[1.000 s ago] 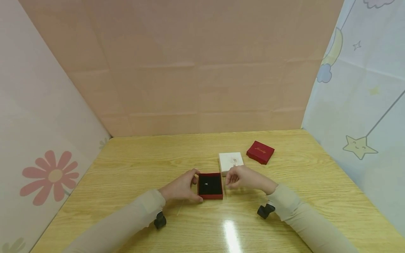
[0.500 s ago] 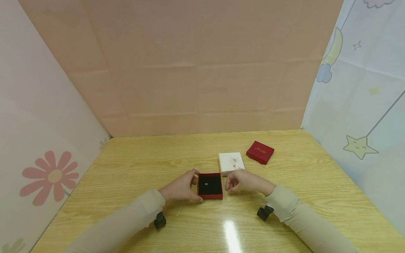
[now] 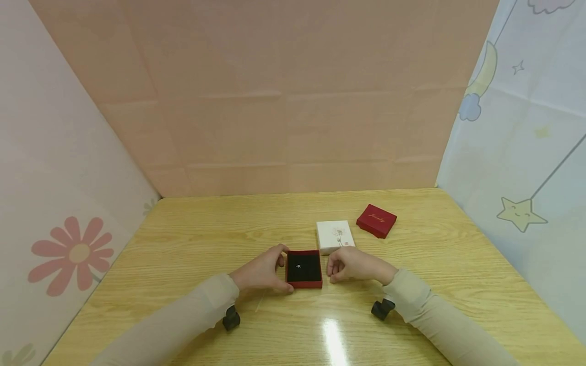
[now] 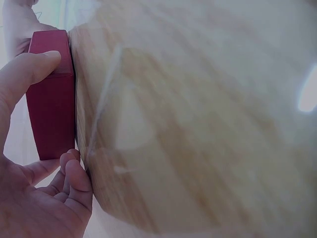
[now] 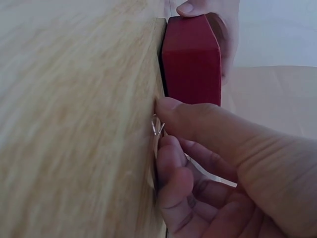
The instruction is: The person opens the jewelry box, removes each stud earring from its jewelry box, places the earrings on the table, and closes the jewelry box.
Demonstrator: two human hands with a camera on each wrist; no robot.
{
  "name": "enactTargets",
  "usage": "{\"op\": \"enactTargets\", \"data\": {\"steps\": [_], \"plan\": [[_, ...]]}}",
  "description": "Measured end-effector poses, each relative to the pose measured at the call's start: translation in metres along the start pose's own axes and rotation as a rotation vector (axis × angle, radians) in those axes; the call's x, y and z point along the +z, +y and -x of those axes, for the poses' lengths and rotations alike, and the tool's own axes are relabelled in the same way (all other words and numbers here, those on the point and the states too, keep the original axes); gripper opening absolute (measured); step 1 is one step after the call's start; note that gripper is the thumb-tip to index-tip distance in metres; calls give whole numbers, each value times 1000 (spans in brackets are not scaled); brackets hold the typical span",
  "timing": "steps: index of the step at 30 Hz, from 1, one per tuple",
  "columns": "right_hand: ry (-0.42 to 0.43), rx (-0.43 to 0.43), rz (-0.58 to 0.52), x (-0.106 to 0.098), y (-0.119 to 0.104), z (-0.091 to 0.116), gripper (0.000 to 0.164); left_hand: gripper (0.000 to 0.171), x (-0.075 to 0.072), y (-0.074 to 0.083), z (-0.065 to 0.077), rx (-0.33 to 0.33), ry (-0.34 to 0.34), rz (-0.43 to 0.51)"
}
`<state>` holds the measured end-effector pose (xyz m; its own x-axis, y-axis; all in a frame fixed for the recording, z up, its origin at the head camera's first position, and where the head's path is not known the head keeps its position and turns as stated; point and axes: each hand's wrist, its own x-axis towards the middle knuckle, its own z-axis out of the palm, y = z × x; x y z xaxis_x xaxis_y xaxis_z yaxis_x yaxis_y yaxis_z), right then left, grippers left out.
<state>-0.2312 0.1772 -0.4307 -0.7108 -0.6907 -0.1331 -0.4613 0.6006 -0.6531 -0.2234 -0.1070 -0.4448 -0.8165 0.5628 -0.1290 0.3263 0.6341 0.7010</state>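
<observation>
In the head view, an uncovered red jewelry box (image 3: 304, 285) sits at the table's middle, lined with a black pad (image 3: 309, 272). On the pad lies a small silver star-shaped ornament (image 3: 298, 266). My left hand (image 3: 263, 269) grips the box's left side; in the left wrist view its thumb presses one wall. Just right of the box, my right hand (image 3: 353, 265) rests low at the table with curled fingers. In the right wrist view, a small silvery piece of jewelry (image 5: 158, 128) shows between thumb and index finger; its full shape is partly hidden.
Behind the right hand is a white square box (image 3: 328, 233) with a flower print. Farther right lies a dark red box lid (image 3: 376, 220) with gold lettering. A thin, pale, see-through strip (image 3: 259, 303) lies below the left hand.
My right hand has moved down slightly toward the table beside the red box, uncovering more of the white box's print. The left hand and the red box have kept their places.
</observation>
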Motion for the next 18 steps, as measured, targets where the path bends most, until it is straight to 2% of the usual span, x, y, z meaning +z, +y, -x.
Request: {"op": "enactTargets", "data": {"steps": [12, 18], "plan": [[-12, -4, -10, -1, -5, 3, 15, 86, 0, -1, 0, 0, -3, 6], [4, -38, 45, -11, -14, 4, 18, 86, 0, -1, 0, 6, -1, 11]]}}
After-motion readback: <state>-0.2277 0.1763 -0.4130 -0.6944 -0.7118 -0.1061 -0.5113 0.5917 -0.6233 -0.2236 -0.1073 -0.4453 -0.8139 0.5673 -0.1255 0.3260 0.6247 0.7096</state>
